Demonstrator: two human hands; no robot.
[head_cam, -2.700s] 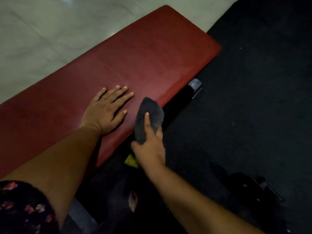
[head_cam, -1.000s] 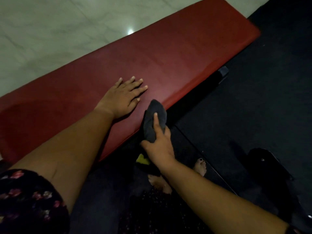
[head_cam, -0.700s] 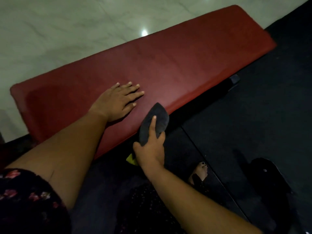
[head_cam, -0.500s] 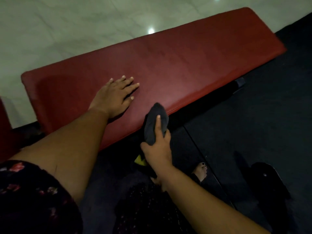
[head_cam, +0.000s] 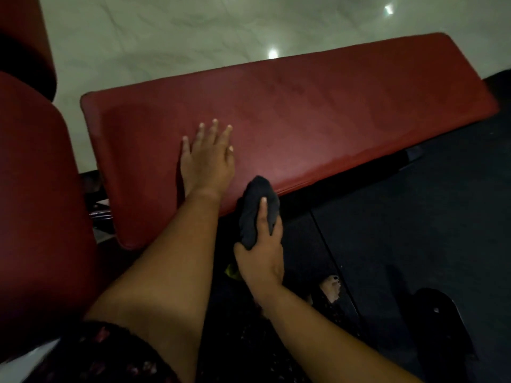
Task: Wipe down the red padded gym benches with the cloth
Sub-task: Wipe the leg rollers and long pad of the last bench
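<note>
A long red padded bench (head_cam: 318,114) stretches from the lower left to the upper right of the head view. My left hand (head_cam: 207,158) lies flat on its top near the left end, fingers straight and spread. My right hand (head_cam: 262,244) grips a dark cloth (head_cam: 257,205) bunched in its fingers, with the forefinger laid along it. The cloth's tip touches the bench's near side edge, just right of my left wrist.
A second red pad (head_cam: 36,203) fills the left side, with another red pad (head_cam: 22,31) above it at the top left. Pale tiled floor (head_cam: 193,31) lies beyond the bench. Dark mat (head_cam: 414,230) covers the floor at right. My bare foot (head_cam: 330,288) shows below the right hand.
The view has swung left, bringing the bench's left end and the neighbouring red pad into sight. Both hands keep their places on the bench, the cloth still at the near edge.
</note>
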